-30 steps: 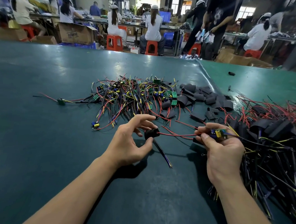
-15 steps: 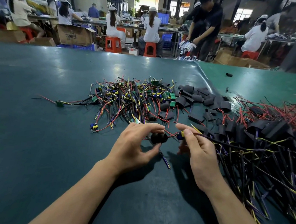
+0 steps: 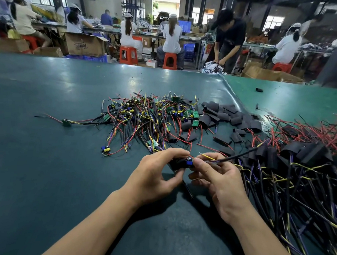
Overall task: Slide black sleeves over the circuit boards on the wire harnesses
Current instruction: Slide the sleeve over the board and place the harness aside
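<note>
Near the front edge of the green table (image 3: 42,178), the left hand (image 3: 152,177) has its grip closed on a black sleeve (image 3: 176,164), thumb below and fingers curled over the top. The right hand (image 3: 217,179) meets it, its grip pinching the harness wires (image 3: 233,158) just behind a small circuit board (image 3: 189,162), whose blue part shows at the sleeve's mouth. Toward the table's middle lies a tangle of unsleeved harnesses (image 3: 144,118), with loose black sleeves (image 3: 223,117) beside it. Along the right edge sits a pile of sleeved harnesses (image 3: 300,155).
</note>
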Available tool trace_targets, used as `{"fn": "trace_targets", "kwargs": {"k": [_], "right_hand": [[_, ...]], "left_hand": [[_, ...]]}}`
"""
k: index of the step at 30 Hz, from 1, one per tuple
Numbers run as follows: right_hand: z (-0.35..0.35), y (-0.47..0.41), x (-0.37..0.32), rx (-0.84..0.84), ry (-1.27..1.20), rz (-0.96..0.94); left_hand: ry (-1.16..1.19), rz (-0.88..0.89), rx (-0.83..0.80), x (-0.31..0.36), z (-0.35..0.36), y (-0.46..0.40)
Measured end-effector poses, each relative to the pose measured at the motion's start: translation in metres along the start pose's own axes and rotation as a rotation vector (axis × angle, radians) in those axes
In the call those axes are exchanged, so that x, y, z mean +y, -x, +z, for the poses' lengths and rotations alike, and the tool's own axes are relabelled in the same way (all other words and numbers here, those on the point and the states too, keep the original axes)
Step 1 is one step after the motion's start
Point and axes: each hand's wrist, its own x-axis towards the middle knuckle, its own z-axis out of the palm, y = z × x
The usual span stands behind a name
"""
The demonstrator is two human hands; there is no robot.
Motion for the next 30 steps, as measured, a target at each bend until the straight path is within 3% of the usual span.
{"fn": "trace_targets", "kwargs": {"k": [13,18,30], "right_hand": [[-0.0057,-0.0008,-0.0031,-0.010,0.056,0.091],[-0.0050,-0.0015,-0.0024,0.000,0.028,0.133],[-0.0027,-0.0018,-0.0021,0.012,0.016,0.029]], "left_hand": [[0.064,-0.090,-0.075,-0.0038,-0.0003,0.0024],[0.034,-0.038,-0.095,-0.0015,-0.0017,0.0025],[0.020,0.010,-0.104,0.0031,0.0000,0.0011]]}}
